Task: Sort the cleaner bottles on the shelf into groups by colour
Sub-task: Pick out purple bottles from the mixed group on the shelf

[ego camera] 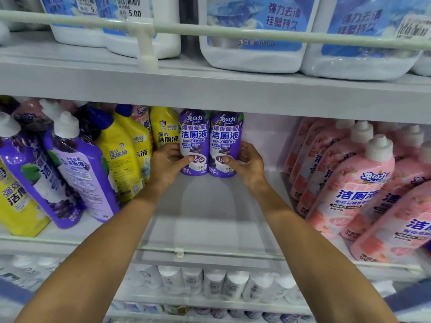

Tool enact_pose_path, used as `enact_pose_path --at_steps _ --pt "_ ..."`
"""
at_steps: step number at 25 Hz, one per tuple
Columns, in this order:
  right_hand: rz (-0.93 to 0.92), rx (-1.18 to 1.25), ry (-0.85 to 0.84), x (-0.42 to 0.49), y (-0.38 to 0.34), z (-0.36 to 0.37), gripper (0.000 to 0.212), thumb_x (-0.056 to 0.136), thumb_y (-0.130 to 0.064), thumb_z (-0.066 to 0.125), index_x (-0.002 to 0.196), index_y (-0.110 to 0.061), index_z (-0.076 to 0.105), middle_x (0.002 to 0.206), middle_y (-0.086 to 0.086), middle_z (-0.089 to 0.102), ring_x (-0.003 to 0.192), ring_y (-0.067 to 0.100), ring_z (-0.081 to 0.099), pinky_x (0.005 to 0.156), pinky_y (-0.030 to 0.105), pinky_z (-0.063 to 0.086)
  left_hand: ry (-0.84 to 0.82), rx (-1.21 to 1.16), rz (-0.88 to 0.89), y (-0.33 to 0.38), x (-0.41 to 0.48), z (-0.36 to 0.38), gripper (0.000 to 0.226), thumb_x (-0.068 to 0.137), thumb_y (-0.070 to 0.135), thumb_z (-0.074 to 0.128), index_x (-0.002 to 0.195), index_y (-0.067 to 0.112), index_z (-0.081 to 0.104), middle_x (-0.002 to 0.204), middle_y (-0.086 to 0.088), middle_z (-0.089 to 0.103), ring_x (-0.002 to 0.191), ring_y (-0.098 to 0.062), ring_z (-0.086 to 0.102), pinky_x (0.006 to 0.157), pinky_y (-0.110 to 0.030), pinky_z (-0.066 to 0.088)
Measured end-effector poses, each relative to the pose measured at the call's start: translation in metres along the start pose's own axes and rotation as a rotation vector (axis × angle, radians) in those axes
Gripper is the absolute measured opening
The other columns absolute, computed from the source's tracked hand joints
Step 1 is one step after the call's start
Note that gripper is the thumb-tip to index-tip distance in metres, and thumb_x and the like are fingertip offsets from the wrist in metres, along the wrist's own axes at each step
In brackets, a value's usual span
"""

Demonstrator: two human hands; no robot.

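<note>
Two purple cleaner bottles stand upright side by side at the back of the middle shelf (pixel 210 224). My left hand (pixel 166 163) grips the left purple bottle (pixel 194 136); my right hand (pixel 248 165) grips the right purple bottle (pixel 225 136). To the left stand yellow bottles (pixel 126 157) mixed with more purple bottles (pixel 79 169). A group of pink bottles (pixel 356 187) fills the right side of the shelf.
A shelf above carries large white jugs with blue labels (pixel 254 31) behind a white rail (pixel 210 29). A clear front lip (pixel 179 252) edges the middle shelf. White bottles (pixel 224 283) stand on the shelf below. Bare shelf lies between the purple pair and the lip.
</note>
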State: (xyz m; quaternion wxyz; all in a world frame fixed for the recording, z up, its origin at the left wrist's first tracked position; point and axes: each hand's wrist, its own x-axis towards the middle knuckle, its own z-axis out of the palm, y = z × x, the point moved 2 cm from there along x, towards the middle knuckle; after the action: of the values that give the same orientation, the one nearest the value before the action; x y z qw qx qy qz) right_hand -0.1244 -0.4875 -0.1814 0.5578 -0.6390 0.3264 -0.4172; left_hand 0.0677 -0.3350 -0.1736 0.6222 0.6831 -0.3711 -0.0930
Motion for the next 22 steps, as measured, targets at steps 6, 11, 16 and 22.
enact_pose_path --at_steps 6,11,16,22 --pt "-0.049 -0.035 -0.01 0.002 0.001 -0.004 0.063 0.075 0.002 0.086 0.13 -0.001 0.057 0.114 0.01 0.072 0.089 0.0 0.073 0.075 0.019 0.058 -0.029 -0.027 0.007 -0.002 -0.001 0.0 0.036 0.077 0.005 0.085 0.106 0.013 0.066 0.099 -0.009 0.073 0.078 0.002 0.071 0.074 -0.018 0.059" --pt "-0.04 -0.042 -0.014 0.001 -0.002 -0.004 0.062 0.075 -0.002 0.088 0.13 -0.003 0.059 0.119 0.012 0.073 0.09 0.005 0.073 0.073 0.02 0.059 -0.008 -0.012 -0.017 0.001 -0.002 0.0 0.035 0.078 0.003 0.084 0.108 0.001 0.068 0.1 -0.012 0.073 0.077 0.001 0.073 0.07 -0.017 0.058" --pt "-0.096 -0.173 -0.029 -0.011 -0.009 -0.01 0.065 0.074 -0.018 0.092 0.13 -0.013 0.06 0.114 -0.002 0.072 0.09 -0.001 0.07 0.079 0.024 0.062 -0.047 -0.069 -0.043 0.018 -0.021 -0.013 0.037 0.076 -0.003 0.083 0.108 0.005 0.067 0.095 -0.005 0.074 0.082 -0.007 0.073 0.071 -0.021 0.057" --pt "-0.185 -0.229 -0.132 -0.069 -0.028 -0.022 0.073 0.068 -0.022 0.093 0.132 -0.023 0.059 0.13 -0.004 0.064 0.109 0.009 0.061 0.081 0.019 0.051 -0.066 -0.064 -0.031 0.044 -0.074 -0.042 0.066 0.07 -0.007 0.086 0.128 0.006 0.057 0.121 -0.017 0.065 0.105 -0.023 0.065 0.076 -0.014 0.055"
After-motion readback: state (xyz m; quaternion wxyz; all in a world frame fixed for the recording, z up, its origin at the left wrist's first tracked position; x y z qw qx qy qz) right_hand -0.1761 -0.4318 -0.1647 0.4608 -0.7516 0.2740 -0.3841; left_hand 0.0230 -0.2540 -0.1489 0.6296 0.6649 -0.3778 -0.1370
